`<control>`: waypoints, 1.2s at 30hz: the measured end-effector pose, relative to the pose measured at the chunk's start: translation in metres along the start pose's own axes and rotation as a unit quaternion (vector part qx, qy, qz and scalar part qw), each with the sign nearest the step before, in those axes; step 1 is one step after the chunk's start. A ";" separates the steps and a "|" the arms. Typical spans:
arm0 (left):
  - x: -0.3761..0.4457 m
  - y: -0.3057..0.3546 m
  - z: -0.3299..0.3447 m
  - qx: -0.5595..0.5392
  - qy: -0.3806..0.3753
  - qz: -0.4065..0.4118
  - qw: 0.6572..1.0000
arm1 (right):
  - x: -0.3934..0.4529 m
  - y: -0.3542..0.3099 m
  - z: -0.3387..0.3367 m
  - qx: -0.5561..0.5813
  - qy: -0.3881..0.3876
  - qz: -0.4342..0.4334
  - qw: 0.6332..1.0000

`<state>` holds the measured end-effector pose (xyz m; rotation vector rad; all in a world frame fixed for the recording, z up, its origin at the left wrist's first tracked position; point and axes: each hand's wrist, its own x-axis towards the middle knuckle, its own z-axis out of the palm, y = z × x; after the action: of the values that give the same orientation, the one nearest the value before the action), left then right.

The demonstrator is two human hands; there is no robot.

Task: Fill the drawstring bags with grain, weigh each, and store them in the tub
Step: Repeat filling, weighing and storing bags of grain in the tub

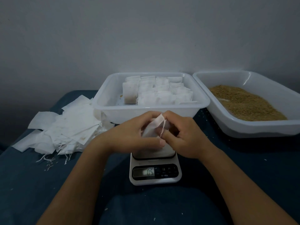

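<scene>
Both hands meet at the centre of the frame, just above the scale (155, 166). The left hand (129, 135) curls its fingers and thumb round a small white bag (153, 127), and the right hand (181, 132) pinches the same bag at its upper right corner, where a loop of white string (163, 128) hangs down. The bag is held in the air above the scale's white platform; whether it touches the platform cannot be told. The scale's lit display, lower in the frame, shows digits that look like 0.5.

Behind the hands, at upper centre, stands a white tub (151, 109) with filled bags (160, 91) packed upright in rows. At the right edge of the frame a second white tray (243, 127) holds loose brown grain (246, 104). At the left, a heap of flat empty bags (65, 132) lies on the dark blue cloth (32, 184), with stray grains scattered nearby.
</scene>
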<state>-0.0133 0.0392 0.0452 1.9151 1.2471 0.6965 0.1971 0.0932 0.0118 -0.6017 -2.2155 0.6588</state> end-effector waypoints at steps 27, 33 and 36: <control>-0.001 -0.041 -0.028 -0.270 0.484 0.016 0.832 | 0.008 -0.070 0.097 0.243 -0.073 0.241 0.937; 0.000 -0.041 -0.028 -0.297 0.486 0.003 0.822 | -0.014 -0.061 0.039 0.136 0.030 0.269 0.953; 0.003 -0.041 -0.026 -0.276 0.485 -0.004 0.830 | -0.045 -0.067 0.027 0.058 -0.076 0.254 0.962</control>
<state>-0.0534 0.0601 0.0267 1.0315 1.3690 1.9310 0.1899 0.0082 0.0135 -1.1079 -2.1484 1.1181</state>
